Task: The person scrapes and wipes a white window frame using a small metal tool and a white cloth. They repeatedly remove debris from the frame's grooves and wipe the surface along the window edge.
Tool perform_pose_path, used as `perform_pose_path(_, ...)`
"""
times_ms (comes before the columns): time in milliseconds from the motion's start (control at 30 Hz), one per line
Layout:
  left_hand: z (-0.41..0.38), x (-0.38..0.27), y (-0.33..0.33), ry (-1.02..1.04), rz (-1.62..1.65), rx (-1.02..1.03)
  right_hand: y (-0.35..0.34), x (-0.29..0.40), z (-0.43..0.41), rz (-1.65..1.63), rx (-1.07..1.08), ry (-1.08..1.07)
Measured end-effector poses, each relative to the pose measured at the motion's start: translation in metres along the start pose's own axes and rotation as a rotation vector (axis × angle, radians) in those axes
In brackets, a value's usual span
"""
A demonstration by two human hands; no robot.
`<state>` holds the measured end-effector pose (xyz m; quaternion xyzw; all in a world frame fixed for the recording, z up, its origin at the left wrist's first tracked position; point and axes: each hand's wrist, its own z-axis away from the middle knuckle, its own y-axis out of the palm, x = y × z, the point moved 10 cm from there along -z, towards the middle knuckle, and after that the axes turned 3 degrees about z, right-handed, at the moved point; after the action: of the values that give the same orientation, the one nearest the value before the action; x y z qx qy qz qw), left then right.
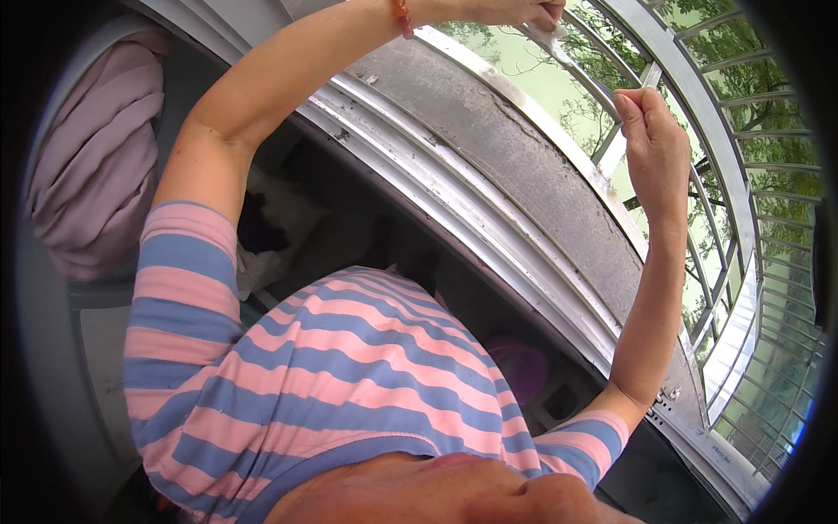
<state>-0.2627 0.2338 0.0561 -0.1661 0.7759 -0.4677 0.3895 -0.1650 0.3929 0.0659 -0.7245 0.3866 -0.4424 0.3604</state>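
Note:
My left hand, partly cut off by the top edge, pinches a white wad that looks like tissue or fluff. A beaded orange-red bracelet circles that wrist. Curled up with the thumb pressed to the fingers, my right hand is raised beside the metal window bars. Whether it grips anything thin or touches a bar cannot be made out. Both arms reach out over the window sill, a grey, stained ledge.
White sliding-window tracks with dirt specks run diagonally before me. Beyond stands a metal railing cage with trees outside. Mauve fabric is heaped at the left. A purple round object lies in shadow below the sill.

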Motion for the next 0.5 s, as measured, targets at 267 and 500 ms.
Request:
perform_pose_path(267, 0.115, -0.045, 0.006, 0.294, 0.203, 0.043, 0.019, 0.077, 0.022, -0.245, 0.047, -0.165)
perform_pose_path(500, 0.160, -0.027, 0.016, 0.134, 0.433, 0.131, 0.079, 0.111, 0.050, -0.120, 0.342, -0.370)
